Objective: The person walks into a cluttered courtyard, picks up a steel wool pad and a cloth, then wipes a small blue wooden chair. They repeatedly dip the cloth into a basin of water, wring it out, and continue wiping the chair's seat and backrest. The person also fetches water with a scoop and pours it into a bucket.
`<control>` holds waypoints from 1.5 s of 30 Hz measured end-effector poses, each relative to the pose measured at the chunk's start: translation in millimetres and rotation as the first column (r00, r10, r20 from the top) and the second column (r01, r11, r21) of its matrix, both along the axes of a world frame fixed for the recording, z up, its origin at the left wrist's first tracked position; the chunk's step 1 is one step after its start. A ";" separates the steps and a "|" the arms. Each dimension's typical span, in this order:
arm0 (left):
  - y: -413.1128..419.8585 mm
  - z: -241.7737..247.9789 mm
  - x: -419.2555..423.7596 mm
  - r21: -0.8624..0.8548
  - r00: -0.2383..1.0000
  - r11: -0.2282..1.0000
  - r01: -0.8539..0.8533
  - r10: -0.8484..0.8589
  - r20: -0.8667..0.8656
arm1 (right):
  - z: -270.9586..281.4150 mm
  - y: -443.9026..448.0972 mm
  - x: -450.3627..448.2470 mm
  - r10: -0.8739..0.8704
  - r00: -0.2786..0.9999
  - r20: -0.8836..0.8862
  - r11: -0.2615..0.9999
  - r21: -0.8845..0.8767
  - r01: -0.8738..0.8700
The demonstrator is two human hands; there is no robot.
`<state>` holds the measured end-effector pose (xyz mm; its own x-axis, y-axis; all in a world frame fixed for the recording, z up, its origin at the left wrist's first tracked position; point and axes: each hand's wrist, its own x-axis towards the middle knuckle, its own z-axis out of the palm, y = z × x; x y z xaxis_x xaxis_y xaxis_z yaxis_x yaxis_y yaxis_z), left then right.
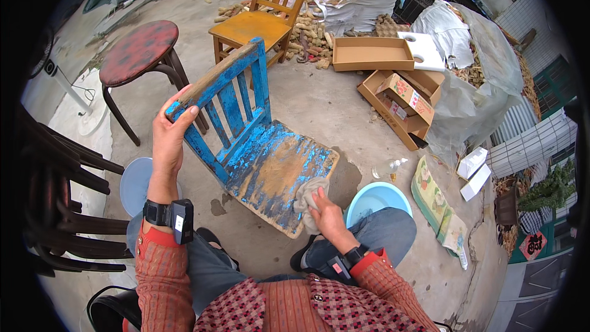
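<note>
Before me stands a small wooden chair [276,166] with worn, peeling blue paint, bare wood showing across its seat. My left hand [170,131] grips the near end of its top back rail, thumb on the near side. In my right hand [329,216] is a bunched greyish cloth [311,198], pressed against the front edge of the seat near its corner. The cloth partly hides that edge. A light-blue plastic basin [380,191] sits just right of my right hand, partly covered by my knee.
Left are a red-topped round stool [138,53], stacked dark stools [78,203] and another pale-blue basin [137,184]. Beyond stands a yellow wooden chair [253,27] beside corn cobs [309,37]. Cardboard boxes [373,55], a clear bottle [387,168] and a floral pad [435,193] lie right.
</note>
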<state>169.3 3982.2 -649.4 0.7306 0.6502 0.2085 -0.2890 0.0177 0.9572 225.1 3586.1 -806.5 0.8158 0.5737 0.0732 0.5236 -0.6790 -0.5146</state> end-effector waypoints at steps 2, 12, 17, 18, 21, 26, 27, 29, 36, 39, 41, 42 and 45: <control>-0.1 0.9 -0.2 -0.010 1.000 1.000 0.013 -0.013 -0.005 | 9.9 -0.9 -33.8 0.106 0.994 -0.007 0.993 -0.046 -0.106; 0.8 2.5 -0.6 -0.005 1.000 1.000 0.020 -0.020 -0.006 | 12.3 2.2 10.6 0.035 0.995 0.092 0.999 -0.023 -0.033; 1.5 2.7 -0.8 -0.004 1.000 1.000 0.024 -0.024 -0.015 | 12.5 20.0 102.3 -0.179 0.981 0.068 0.978 -0.100 0.185; 1.5 2.6 -0.7 -0.009 1.000 1.000 0.023 -0.023 -0.015 | 14.8 23.3 116.7 -0.192 0.979 0.066 0.970 -0.140 0.200; 1.2 2.8 -0.5 -0.022 1.000 1.000 0.017 -0.018 -0.009 | 16.6 38.3 146.7 -0.305 0.951 0.051 0.932 -0.187 0.309; 0.5 4.4 -0.4 -0.017 1.000 1.000 0.011 -0.011 -0.006 | 9.4 71.8 173.8 -0.276 0.957 0.083 0.954 -0.095 0.284; 0.0 4.5 -0.8 -0.019 1.000 1.000 0.007 -0.007 -0.009 | 4.7 84.6 175.3 -0.253 0.965 0.070 0.964 -0.071 0.258; 0.5 5.2 0.1 -0.009 1.000 1.000 0.000 0.000 -0.021 | -3.6 117.6 179.6 -0.198 0.979 0.054 0.980 -0.026 0.199; 0.0 4.2 1.9 -0.024 1.000 1.000 -0.013 0.013 -0.009 | -16.8 204.7 186.4 0.025 1.000 0.008 0.998 0.062 -0.026; 0.3 3.3 1.9 -0.002 1.000 1.000 -0.023 0.023 -0.017 | -6.8 186.7 186.7 0.068 0.998 -0.011 0.997 0.033 -0.068; -1.2 2.6 1.7 -0.021 1.000 0.999 -0.029 0.029 -0.003 | 1.0 167.6 183.7 0.071 0.996 -0.058 0.997 0.006 -0.071; -1.6 2.5 1.8 -0.027 0.999 0.999 -0.033 0.033 0.009 | 4.5 158.6 181.9 0.046 0.997 -0.070 0.998 -0.036 -0.048; -3.3 2.6 1.5 -0.039 0.999 0.999 -0.035 0.036 0.028 | 13.8 124.0 174.2 -0.034 0.999 -0.027 0.993 -0.114 0.031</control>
